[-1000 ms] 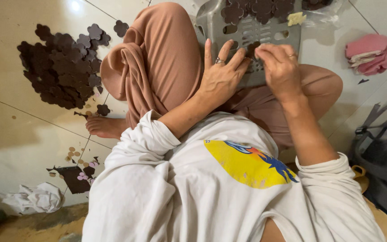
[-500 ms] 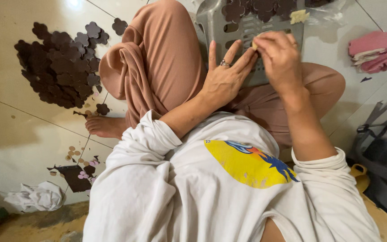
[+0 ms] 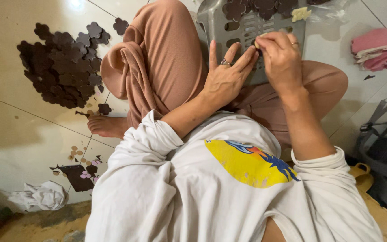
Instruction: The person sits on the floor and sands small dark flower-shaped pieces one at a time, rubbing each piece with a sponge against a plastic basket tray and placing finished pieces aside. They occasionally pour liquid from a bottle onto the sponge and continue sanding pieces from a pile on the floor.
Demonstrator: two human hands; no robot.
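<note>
1. Left hand [image 3: 224, 78]: fingers spread and open, ring on one finger, fingertips laid against the right hand at the near edge of the grey slotted tray [image 3: 251, 31]. Nothing is gripped by it.
2. Right hand [image 3: 282, 58]: curled shut in a pinch on a small pale piece [image 3: 258, 43], only partly seen betw. thumb and forefinger; its exact shape cannot be told. The piece is held just above the tray's near rim, center-far in the scene.
3. Doing it well (judgement): the pinch is best kept at the fingertips, w/ the left fingers bracing the right so the small piece is not dropped through the tray slots. The tray should be kept steady on the lap.
4. Tray: hard grey plastic, rows of oblong slots, resting over the knees. Dark brown flower-shaped cutouts [image 3: 265, 6] are heaped at its far end, w/ a pale yellowish scrap [image 3: 301, 13] beside them.
5. Floor pile [image 3: 61, 67], far left: same brown cutouts, flat, thin, matte, lobed edges, loosely overlapped on glossy cream tile.
6. Near left: a dark offcut sheet [image 3: 77, 175] w/ small round tan and pink punch-outs scattered around it; a crumpled white cloth [image 3: 39, 197] just nearer.
7. Far right: folded pink fabric [image 3: 377, 47], soft. Right edge: grey bag [image 3: 384, 161] w/ straps.
</note>
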